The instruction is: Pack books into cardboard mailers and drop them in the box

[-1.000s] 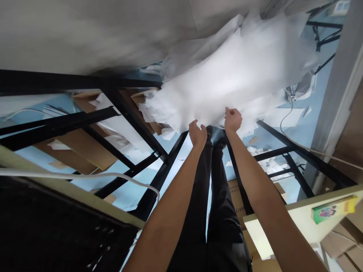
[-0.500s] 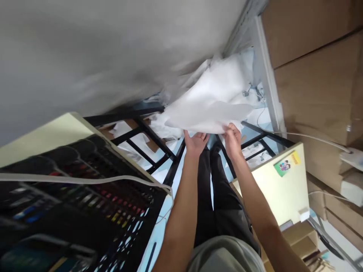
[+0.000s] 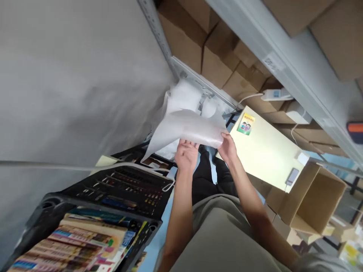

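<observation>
The left hand's (image 3: 186, 155) fingers partly vanish behind a white sheet (image 3: 188, 126), so whether they grip cannot be told; a crate (image 3: 157, 223) of books (image 3: 76, 241) is cut off at lower left. Boxes (image 3: 217, 56) fill grey shelving (image 3: 300, 71) beyond a pale table (image 3: 263, 155). Palm up, the left hand meets the sheet's near edge above the person's legs; the right hand (image 3: 227, 148) pinches its right end.
</observation>
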Action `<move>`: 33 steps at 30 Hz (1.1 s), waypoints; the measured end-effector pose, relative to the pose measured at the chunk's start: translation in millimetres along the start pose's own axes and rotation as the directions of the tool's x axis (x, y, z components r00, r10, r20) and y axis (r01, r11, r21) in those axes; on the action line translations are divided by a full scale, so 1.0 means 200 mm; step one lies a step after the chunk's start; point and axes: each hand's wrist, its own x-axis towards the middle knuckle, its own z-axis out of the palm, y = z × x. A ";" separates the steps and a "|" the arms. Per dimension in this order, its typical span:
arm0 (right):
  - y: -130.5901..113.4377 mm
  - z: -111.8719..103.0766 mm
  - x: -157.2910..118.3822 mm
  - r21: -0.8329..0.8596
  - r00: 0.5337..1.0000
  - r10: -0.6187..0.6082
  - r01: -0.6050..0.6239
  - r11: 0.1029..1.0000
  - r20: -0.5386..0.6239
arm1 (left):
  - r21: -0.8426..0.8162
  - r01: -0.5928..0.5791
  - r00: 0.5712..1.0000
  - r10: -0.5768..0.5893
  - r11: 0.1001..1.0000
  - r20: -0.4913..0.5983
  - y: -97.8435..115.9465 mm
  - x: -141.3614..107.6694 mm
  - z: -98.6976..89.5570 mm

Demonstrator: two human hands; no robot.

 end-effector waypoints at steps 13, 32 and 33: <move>-0.34 -0.54 -0.59 -0.293 0.952 -0.303 0.281 0.914 -0.032 | 0.375 -0.347 0.867 0.446 0.860 -0.223 0.13 -0.45 0.48; 0.02 -1.94 -0.34 -0.251 0.826 -0.210 0.086 0.964 -0.523 | 0.757 -0.506 0.827 -0.016 0.414 0.561 -1.14 -0.64 1.24; 0.05 -1.99 -0.32 -0.274 0.814 -0.201 0.054 0.960 -0.544 | 0.789 -0.477 0.857 0.002 0.387 0.516 -1.18 -0.60 1.20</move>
